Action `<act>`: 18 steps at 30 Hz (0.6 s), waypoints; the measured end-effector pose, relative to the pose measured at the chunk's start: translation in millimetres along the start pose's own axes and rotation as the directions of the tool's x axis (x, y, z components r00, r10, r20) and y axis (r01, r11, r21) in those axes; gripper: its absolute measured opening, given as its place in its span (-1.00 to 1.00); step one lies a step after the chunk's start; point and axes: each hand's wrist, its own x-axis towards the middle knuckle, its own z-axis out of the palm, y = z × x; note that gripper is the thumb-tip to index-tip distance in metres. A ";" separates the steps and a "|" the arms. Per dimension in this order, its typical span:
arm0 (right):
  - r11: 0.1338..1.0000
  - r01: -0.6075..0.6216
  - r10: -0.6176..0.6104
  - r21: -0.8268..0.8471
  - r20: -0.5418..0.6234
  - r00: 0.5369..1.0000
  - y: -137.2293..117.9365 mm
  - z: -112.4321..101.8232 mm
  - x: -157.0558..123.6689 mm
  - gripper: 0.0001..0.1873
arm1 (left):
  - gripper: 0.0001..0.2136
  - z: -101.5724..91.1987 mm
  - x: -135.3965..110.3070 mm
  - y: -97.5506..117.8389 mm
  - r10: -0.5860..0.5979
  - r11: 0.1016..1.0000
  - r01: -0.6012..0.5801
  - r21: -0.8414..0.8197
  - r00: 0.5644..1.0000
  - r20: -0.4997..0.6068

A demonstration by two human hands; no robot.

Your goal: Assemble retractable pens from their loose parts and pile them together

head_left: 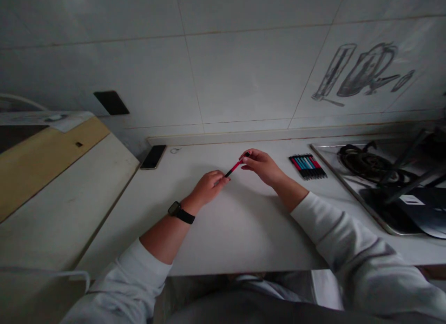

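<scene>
A red pen [234, 167] with black ends is held between both hands above the white counter [226, 221]. My left hand [208, 187], a black watch on its wrist, pinches the pen's lower end. My right hand [262, 166] pinches its upper end with the fingertips. A row of several pens [308, 166], red, blue and black, lies on the counter just right of my right hand.
A dark phone [153, 156] lies at the counter's back left, with a small ring [174, 150] beside it. A gas hob [379, 175] with black burner and a dark lid fills the right side. A wooden board [52, 175] slopes at the left.
</scene>
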 end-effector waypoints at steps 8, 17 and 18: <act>0.949 0.220 -0.286 -0.225 -0.322 0.903 -78.2 -82.2 11.0 -0.61 | -0.58 -0.3 -1.7 -5.5 -0.058 0.997 0.057 -0.059 0.998 -0.008; 0.644 -0.105 -0.323 -0.758 -0.393 0.861 -75.8 -153.8 9.0 -0.67 | -0.60 0.0 -1.4 -7.8 -0.081 0.995 0.081 -0.054 0.997 -0.003; 0.567 -0.163 -0.301 -0.807 -0.387 0.871 -69.7 -155.8 9.6 -0.71 | -0.60 -0.2 -1.3 -8.3 -0.081 0.995 0.081 -0.052 0.997 0.001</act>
